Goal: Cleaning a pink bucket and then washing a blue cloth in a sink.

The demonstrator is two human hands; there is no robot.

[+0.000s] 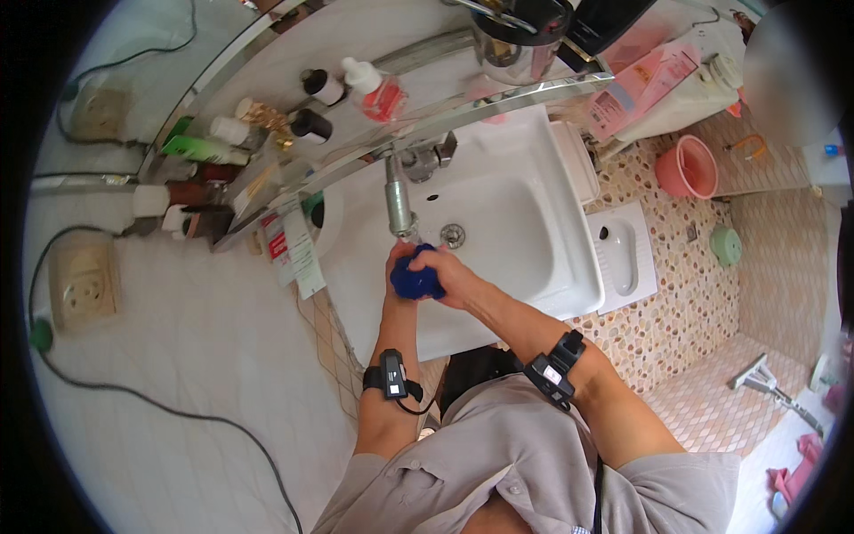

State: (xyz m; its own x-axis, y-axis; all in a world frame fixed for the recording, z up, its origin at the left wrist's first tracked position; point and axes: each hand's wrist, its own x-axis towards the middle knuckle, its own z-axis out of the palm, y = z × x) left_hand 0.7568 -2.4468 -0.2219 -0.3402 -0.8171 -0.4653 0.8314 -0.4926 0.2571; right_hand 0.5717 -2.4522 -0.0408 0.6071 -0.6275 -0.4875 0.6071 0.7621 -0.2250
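Observation:
Both my hands hold a dark blue cloth (415, 275), bunched up, below the metal faucet (399, 207) at the near left of a white washbasin (494, 280). My left hand (397, 256) grips it from the left, its fingers partly hidden behind the cloth. From the right my right hand (455, 275) closes on it, the thumb lying over the top. Water seems to run from the spout onto the cloth. The round drain (452, 235) shows just beyond my hands.
A glass shelf (507, 97) with bottles and a dropper bottle (383, 93) spans above the basin. Left of the basin lie tubes (300, 260). A squat toilet (624, 257), pink bucket (687, 168) and green container (725, 245) are on the right. A black cable (167, 415) crosses the left.

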